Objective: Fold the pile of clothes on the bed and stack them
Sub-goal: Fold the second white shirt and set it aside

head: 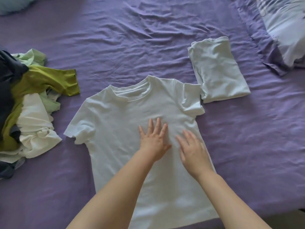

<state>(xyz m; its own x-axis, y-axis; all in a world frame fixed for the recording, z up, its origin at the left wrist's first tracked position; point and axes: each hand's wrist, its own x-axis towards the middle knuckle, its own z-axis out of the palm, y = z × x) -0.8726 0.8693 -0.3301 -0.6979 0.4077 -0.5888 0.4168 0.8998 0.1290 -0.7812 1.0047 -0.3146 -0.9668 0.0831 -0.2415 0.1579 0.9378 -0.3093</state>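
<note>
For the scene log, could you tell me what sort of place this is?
Most likely a bedroom: a bed with a wrinkled purple sheet, a pillow at its far right, and laundry on it, a T-shirt laid flat beside an unsorted pile.

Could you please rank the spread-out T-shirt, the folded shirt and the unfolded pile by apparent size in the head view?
1. Spread-out T-shirt, clearly largest.
2. Unfolded pile, though the left frame edge cuts it off, so this is unsure.
3. Folded shirt, smallest, also farthest away.

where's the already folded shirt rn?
Head view, right of centre: the folded pale blue-white T-shirt lies on the purple bedsheet, just beyond the right sleeve of the spread-out pale T-shirt, with the pillow further right.
</note>
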